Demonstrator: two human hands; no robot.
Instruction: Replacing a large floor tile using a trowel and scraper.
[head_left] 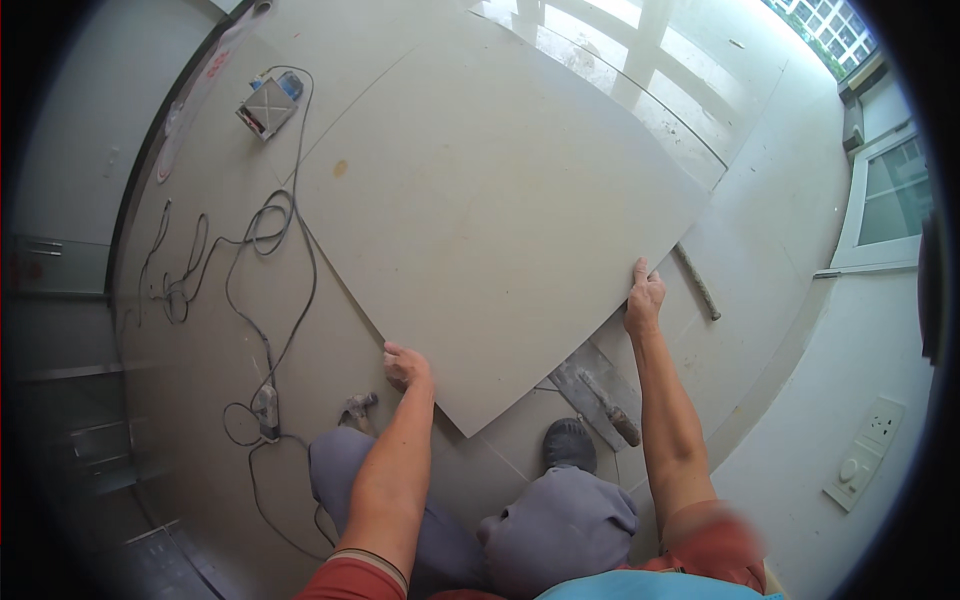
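Note:
A large, pale beige floor tile (500, 230) fills the middle of the view, one corner pointing toward me. My left hand (407, 367) is closed on its left edge near that corner. On the right edge, my right hand (645, 298) grips with the thumb on top and the other fingers hidden below. A dusty steel trowel (588, 385) with a worn handle lies partly beneath the tile, near my right forearm. Beyond the right hand, a rod-like handle (698, 284) sticks out from under the edge. A hammer (357, 410) rests beside my left knee.
At the far left stands a boxy metal device (268, 108) with a blue part. A dark cable (312, 250) loops across the floor to a plug block (268, 412). My dark shoe (569, 445) is near the trowel. A wall socket plate (866, 453) is at right.

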